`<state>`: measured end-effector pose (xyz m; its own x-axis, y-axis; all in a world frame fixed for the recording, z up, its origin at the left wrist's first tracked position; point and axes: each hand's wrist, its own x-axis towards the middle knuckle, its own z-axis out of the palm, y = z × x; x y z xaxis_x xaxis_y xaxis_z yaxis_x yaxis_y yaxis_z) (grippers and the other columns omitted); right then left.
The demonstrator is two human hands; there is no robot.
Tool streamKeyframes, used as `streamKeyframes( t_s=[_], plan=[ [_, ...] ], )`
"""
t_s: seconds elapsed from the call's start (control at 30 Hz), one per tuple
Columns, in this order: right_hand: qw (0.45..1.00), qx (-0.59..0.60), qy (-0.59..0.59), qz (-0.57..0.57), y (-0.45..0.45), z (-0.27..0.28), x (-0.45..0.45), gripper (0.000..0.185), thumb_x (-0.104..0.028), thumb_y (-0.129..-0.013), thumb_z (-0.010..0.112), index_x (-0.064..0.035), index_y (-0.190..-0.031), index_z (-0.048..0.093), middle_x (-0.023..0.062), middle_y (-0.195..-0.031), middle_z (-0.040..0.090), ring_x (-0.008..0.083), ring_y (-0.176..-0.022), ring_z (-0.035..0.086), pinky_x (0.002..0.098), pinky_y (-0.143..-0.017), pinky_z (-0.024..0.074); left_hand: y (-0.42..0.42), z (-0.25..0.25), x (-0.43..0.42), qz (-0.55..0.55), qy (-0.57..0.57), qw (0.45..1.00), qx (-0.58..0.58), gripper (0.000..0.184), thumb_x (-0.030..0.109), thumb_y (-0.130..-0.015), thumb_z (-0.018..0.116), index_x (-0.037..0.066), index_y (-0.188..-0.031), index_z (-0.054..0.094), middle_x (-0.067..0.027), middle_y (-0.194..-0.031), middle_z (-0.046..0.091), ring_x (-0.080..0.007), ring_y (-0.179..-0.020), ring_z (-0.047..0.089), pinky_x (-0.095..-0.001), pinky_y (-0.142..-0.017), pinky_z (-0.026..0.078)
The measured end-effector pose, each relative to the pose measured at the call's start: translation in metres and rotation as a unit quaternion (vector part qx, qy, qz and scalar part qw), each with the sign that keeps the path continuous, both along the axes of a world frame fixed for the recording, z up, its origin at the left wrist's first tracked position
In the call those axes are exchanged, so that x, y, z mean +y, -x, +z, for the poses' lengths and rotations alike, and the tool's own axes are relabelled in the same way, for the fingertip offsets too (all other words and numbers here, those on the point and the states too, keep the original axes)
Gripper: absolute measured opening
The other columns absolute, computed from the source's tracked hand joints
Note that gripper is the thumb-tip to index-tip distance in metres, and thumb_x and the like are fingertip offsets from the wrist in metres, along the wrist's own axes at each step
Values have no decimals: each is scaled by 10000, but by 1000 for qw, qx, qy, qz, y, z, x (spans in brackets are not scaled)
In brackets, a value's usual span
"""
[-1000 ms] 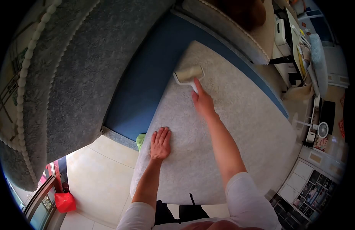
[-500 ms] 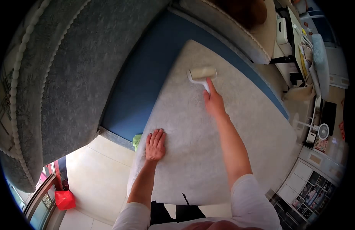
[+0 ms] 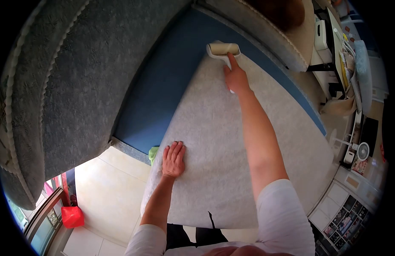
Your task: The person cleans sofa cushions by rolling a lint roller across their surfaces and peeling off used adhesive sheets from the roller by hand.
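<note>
My right hand [image 3: 236, 78] is closed round the white handle of a lint roller [image 3: 223, 48], its index finger stretched along toward the cream-coloured roll. The roll is at the far end of a grey sofa cushion [image 3: 223, 128], by the cushion's upper edge. Flat on the same cushion, near its left edge, lies my left hand [image 3: 173, 160] with the fingers extended. It holds nothing. A bit of green cloth [image 3: 153, 154] sticks out beside the cushion's left edge, partly hidden.
Blue sofa base [image 3: 155, 94] shows behind the cushion. A dark grey backrest [image 3: 86, 89] rises at left, and a padded armrest [image 3: 287, 55] at the top. To the right stand a small white fan [image 3: 362, 151] and a cluttered table [image 3: 334, 51]. A red bag [image 3: 72, 216] sits lower left.
My right hand has pushed the lint roller forward, from the upper part of the cushion to its far edge. My left hand has stayed in place.
</note>
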<state>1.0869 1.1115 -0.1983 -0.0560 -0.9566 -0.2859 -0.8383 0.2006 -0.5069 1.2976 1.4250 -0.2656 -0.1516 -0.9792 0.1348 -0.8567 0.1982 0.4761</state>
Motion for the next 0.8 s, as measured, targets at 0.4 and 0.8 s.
streamKeyframes(
  t_s=[0.4,0.8],
  plan=[
    [997,-11,-69,-16,36,12,128,536,-260,-912,465,-276,-1406,257,230,-1044,610,387,-962,592,410,-827,465,-4,-3,-9,-3,26,1000,-7,392,25,-787,448,80,-1165,536,-62,-1304,493,-233,-1252,417,-437,-1047,267],
    [992,-36,-73,-91,54,20,305,541,-233,-902,469,-278,-1395,248,214,-991,617,396,-899,592,444,-772,467,-9,-2,-29,-20,50,998,-24,433,34,-799,413,59,-1223,497,-74,-1346,448,-253,-1298,346,-434,-1079,210]
  ],
)
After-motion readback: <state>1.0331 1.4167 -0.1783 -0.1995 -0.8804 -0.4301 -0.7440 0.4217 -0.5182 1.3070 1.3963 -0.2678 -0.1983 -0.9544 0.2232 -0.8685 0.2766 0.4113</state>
